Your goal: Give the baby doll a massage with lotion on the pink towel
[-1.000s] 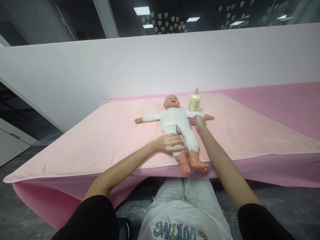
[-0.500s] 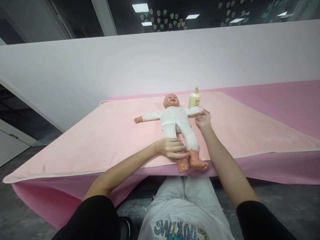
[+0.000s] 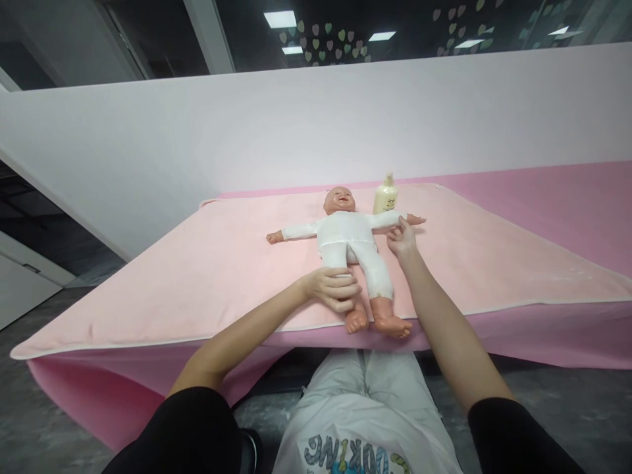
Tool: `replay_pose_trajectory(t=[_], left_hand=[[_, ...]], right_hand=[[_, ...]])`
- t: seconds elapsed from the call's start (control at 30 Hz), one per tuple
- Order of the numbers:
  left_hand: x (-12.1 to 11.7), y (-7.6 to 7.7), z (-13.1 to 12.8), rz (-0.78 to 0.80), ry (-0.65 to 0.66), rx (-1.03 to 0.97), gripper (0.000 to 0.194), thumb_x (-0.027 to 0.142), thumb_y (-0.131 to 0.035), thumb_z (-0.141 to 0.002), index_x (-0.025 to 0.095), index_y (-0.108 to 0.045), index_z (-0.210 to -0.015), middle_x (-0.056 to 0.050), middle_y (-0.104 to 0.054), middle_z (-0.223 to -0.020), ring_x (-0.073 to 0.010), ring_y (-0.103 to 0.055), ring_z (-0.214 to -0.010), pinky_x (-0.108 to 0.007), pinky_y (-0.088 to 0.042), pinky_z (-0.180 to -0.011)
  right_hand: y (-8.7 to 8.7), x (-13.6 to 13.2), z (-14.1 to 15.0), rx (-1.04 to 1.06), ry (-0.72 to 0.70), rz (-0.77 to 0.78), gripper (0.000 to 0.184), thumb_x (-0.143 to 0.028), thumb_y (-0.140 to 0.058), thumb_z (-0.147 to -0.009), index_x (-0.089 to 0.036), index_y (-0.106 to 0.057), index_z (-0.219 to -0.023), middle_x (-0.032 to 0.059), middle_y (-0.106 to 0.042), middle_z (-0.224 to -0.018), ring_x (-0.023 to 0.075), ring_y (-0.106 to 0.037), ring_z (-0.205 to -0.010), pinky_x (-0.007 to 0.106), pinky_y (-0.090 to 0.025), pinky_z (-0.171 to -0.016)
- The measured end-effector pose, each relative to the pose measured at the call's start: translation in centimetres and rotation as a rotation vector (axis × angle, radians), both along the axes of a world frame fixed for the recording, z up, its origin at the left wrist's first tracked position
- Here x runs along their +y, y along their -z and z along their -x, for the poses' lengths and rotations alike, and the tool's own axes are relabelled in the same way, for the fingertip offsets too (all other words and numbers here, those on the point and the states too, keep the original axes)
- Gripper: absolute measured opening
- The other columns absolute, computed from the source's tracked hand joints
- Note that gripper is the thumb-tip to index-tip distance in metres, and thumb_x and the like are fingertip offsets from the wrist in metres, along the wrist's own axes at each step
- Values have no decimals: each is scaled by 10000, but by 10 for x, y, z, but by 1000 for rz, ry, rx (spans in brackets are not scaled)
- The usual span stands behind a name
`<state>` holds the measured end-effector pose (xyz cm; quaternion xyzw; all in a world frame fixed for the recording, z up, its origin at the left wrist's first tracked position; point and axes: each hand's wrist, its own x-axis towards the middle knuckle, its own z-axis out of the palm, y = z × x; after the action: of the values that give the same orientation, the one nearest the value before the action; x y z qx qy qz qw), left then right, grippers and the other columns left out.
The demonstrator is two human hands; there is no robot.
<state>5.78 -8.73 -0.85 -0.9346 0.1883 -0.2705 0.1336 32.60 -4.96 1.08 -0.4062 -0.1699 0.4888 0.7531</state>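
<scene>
A baby doll (image 3: pixel 345 230) with a white cloth body lies on its back on the pink towel (image 3: pixel 232 263), head toward the wall and arms spread. My left hand (image 3: pixel 333 288) is closed round the doll's lower leg on the left side, the bare foot showing below my fingers. At the doll's right-side forearm, my right hand (image 3: pixel 402 240) pinches the white sleeve near the wrist. The doll's hand (image 3: pixel 416 219) sticks out beyond my fingertips. Just behind that arm stands a pale yellow pump bottle (image 3: pixel 385 197).
The towel covers a table draped in a darker pink cloth (image 3: pixel 557 210), which hangs over the front edge close to my lap. A white low wall (image 3: pixel 316 125) rises behind the table, with dark glass above it.
The doll's left-side leg has shifted slightly up and left with my left hand. My right hand's fingers have come off the doll's hand, which now shows fully, and sit at its wrist.
</scene>
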Motion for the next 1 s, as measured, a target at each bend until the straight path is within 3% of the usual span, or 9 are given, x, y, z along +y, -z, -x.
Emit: replay_pose_trajectory(t=[0.1, 0.2, 0.3, 0.37, 0.47, 0.53, 0.77, 0.9, 1.0], left_hand=[[18, 2, 18, 108, -307, -81, 67, 387, -607, -827, 359, -621, -887, 34, -655, -815, -132, -632, -804, -358, -558, -874], [33, -2, 33, 168, -491, -369, 187, 424, -594, -830, 311, -622, -976, -43, -645, -979, -217, -606, -980, -474, -526, -891], [41, -9, 35, 251, -551, -670, 341, 420, -581, -840, 252, -546, -1135, -101, -602, -1141, -260, -565, -1112, -503, -500, -914], [43, -12, 31, 375, -546, -797, 446, 408, -613, -818, 229, -485, -1206, -120, -582, -1206, -269, -554, -1168, -494, -497, -939], [45, -10, 22, 583, -496, -769, 432, 336, -621, -808, 221, -490, -1203, -122, -569, -1269, -274, -530, -1236, -497, -489, -982], [47, -5, 18, 661, -496, -731, 396, 283, -616, -799, 237, -511, -1178, -106, -570, -1277, -264, -524, -1250, -503, -486, -996], [48, 1, 14, 609, -540, -764, 417, 354, -634, -786, 226, -477, -1149, -120, -551, -1258, -258, -488, -1272, -501, -447, -1025], [44, -8, 16, 524, -613, -835, 459, 468, -594, -803, 193, -469, -1149, -131, -551, -1191, -267, -538, -1184, -487, -458, -980], [40, -9, 20, 422, -624, -929, 573, 567, -622, -736, 187, -481, -1139, -108, -565, -1072, -268, -580, -1061, -489, -473, -923]], right_hand=[[0, 4, 6, -81, 75, 13, 140, -234, -498, -888, -221, -462, -1022, -60, -458, -665, 43, -400, -450, 115, -261, -358], [1, 6, 16, -447, 207, 47, 410, -306, -505, -884, -259, -373, -1269, -19, -551, -827, 69, -492, -548, 140, -370, -444], [-1, -1, 30, -930, 264, 62, 511, -326, -471, -884, -229, -350, -1370, 57, -578, -1021, 124, -558, -718, 203, -455, -580], [-4, -9, 40, -1288, 218, 76, 516, -296, -455, -882, -231, -390, -1390, 92, -553, -1106, 168, -565, -820, 252, -466, -668], [-10, -21, 53, -1713, 72, 136, 477, -300, -417, -903, -300, -453, -1378, 99, -519, -1097, 192, -559, -797, 295, -440, -688], [-14, -26, 58, -1837, 40, 174, 459, -321, -382, -923, -336, -458, -1375, 92, -507, -1058, 184, -551, -746, 300, -424, -669], [-7, -19, 50, -1742, 60, 177, 498, -271, -414, -888, -316, -438, -1384, 98, -510, -1112, 218, -578, -828, 340, -465, -721], [2, -5, 39, -1444, 136, 29, 513, -291, -531, -815, -228, -496, -1324, 98, -568, -1157, 244, -572, -977, 371, -479, -841], [4, 2, 35, -1161, 193, -58, 444, -303, -572, -779, -189, -565, -1208, 74, -630, -1058, 205, -588, -907, 339, -496, -810]])
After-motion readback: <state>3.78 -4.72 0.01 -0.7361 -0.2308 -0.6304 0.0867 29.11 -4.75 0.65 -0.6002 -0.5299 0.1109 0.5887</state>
